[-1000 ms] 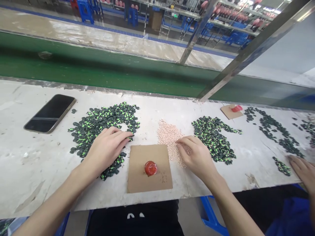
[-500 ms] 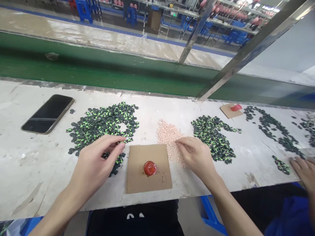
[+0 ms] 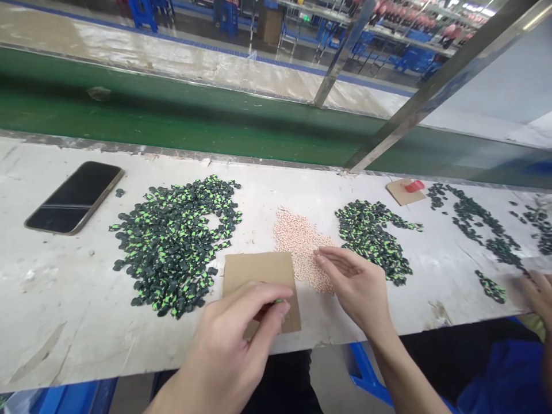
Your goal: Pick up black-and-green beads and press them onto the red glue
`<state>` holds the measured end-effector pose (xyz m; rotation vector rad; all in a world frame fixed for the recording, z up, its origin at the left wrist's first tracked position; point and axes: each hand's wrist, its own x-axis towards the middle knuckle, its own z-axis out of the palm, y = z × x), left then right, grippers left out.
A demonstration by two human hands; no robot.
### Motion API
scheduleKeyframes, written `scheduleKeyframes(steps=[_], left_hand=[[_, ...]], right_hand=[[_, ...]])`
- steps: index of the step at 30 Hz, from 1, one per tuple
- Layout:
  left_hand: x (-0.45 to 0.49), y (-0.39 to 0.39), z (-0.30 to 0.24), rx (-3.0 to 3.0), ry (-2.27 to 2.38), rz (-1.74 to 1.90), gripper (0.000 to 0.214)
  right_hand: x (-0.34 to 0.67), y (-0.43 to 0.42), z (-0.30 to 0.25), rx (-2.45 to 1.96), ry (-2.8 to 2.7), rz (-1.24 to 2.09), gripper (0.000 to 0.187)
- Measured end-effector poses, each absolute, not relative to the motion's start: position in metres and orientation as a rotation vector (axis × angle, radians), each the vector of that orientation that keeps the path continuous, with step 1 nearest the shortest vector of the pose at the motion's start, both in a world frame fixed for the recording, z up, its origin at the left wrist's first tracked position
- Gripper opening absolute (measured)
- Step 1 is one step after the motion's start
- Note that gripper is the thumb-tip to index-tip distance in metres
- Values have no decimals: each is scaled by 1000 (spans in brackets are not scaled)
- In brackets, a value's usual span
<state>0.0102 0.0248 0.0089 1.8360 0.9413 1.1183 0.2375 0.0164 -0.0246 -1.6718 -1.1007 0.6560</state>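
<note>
My left hand (image 3: 241, 333) is over the cardboard square (image 3: 259, 264), thumb and forefinger pinched on a small black-and-green piece (image 3: 278, 301), mostly covered by the fingers. It hides the red round holder on the cardboard. At the right edge of a spread of tiny pale pink beads (image 3: 297, 238) is my right hand (image 3: 360, 282), thumb and forefinger brought close together; whatever they hold is too small to make out. To the left lies a large pile of black-and-green pieces (image 3: 172, 247).
A phone (image 3: 75, 198) lies at the left of the white table. Another black-and-green pile (image 3: 375, 238) is right of the beads. Farther right are a second cardboard piece (image 3: 403, 192) with a red holder (image 3: 414, 186), and another person's hand (image 3: 537, 290). A green belt (image 3: 194, 121) runs behind.
My left hand has moved right and nearer, from the left pile to over the cardboard, covering the red holder. My right hand has shifted slightly right and down along the beads.
</note>
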Motion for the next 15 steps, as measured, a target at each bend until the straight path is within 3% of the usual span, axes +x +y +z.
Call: scheduleKeyframes(steps=[15], left_hand=[[-16, -8, -2, 2119, 1058, 1073, 22]], right_hand=[[190, -41, -15, -1378, -738, 1207, 18]])
